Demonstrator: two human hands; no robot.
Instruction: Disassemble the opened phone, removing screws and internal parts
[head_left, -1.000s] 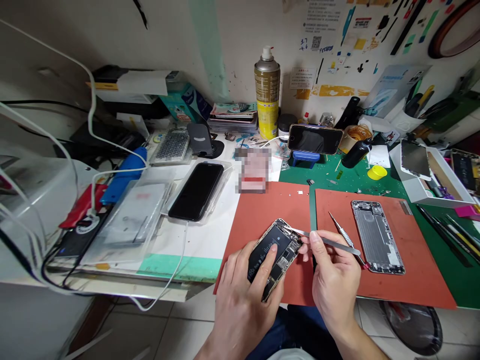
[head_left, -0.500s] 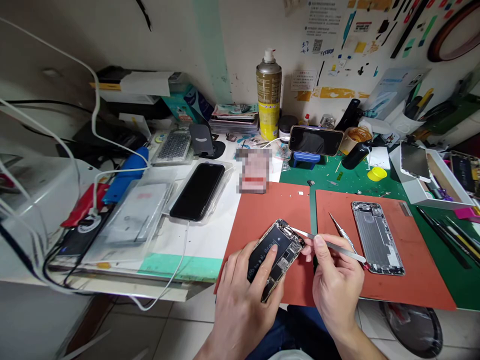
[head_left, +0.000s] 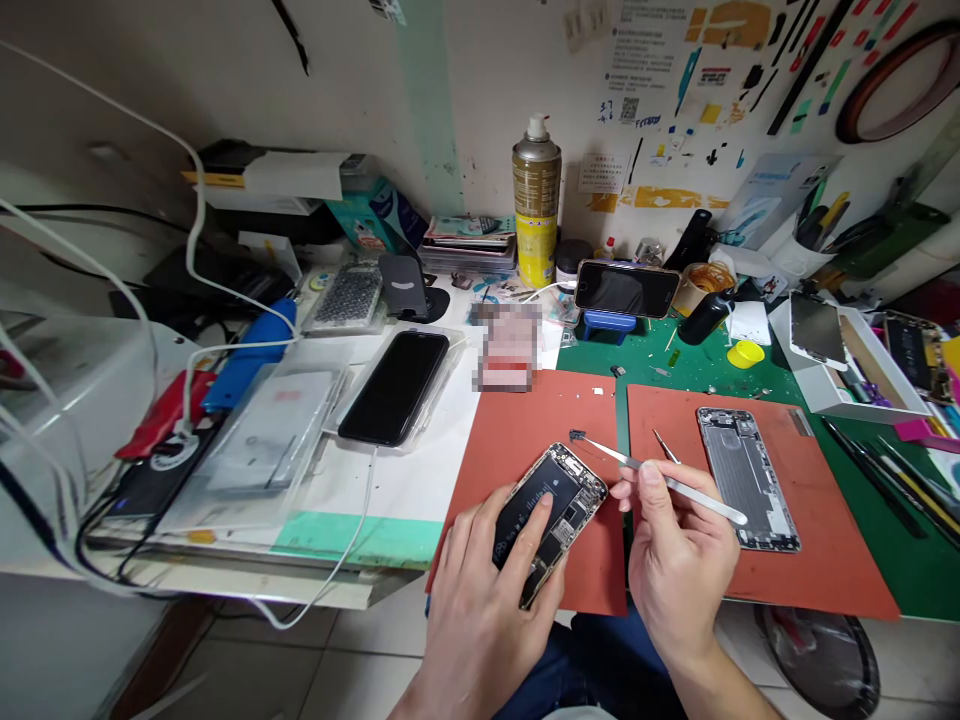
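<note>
Counter [head_left: 435, 450] carries a left red mat [head_left: 510, 430] and a right red mat [head_left: 832, 520]. Your left hand [head_left: 487, 580] has its fingers wrapped on the phone, index laid across its face; your right hand [head_left: 675, 550] has thumb and fingers pinching the tweezers. Opened phone [head_left: 566, 520] sits angled over left mat. Bare housing [head_left: 750, 490] lies on right mat, beyond your right hand. Tweezers [head_left: 615, 455] point past the phone's top end, small black part [head_left: 577, 435] at the tips; can't tell if it clears the mat. Step reads as handling that part off the phone. Next move calls for steady tip pressure, phone held still.
</note>
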